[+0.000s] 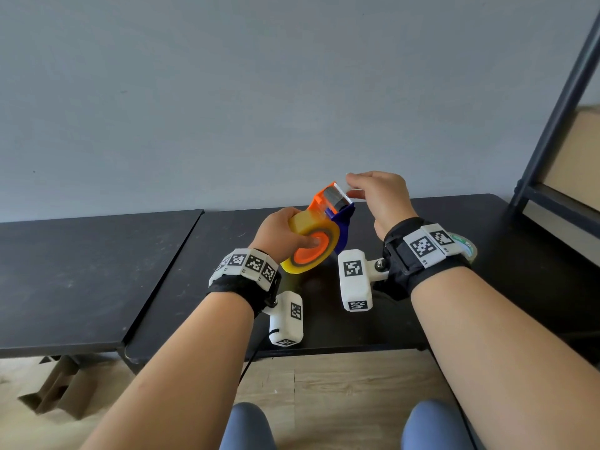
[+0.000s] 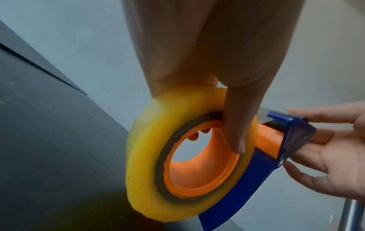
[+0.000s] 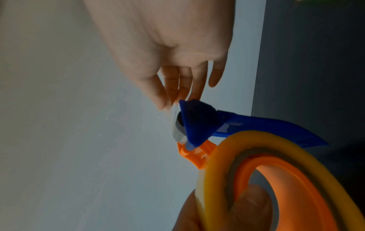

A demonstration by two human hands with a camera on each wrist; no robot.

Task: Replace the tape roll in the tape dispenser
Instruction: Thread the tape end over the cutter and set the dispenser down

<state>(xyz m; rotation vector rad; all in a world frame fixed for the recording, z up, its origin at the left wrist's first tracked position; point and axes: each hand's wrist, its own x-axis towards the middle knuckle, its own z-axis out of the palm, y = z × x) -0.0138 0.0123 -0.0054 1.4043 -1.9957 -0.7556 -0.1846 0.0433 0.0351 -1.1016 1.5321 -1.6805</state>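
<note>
My left hand (image 1: 285,233) holds the tape dispenser (image 1: 342,224) above the black table (image 1: 97,271). Its thumb (image 2: 235,132) hooks into the orange hub (image 2: 197,184), and the other fingers wrap behind the yellow tape roll (image 1: 303,222) seated on that hub. The dispenser's blue body (image 2: 237,195) and toothed cutter (image 1: 339,196) point up and to the right. My right hand (image 1: 352,186) is at the cutter end. There its thumb and forefinger (image 3: 168,101) pinch the clear tape end (image 3: 174,118) drawn over the roller beside the blue guard (image 3: 197,121).
Two black tables meet at a seam (image 1: 194,228). A second tape roll (image 1: 467,246) lies on the table, partly hidden behind my right wrist. A black shelf frame (image 1: 552,125) with a cardboard box (image 1: 574,157) stands at the right. My knees and the wood floor are below.
</note>
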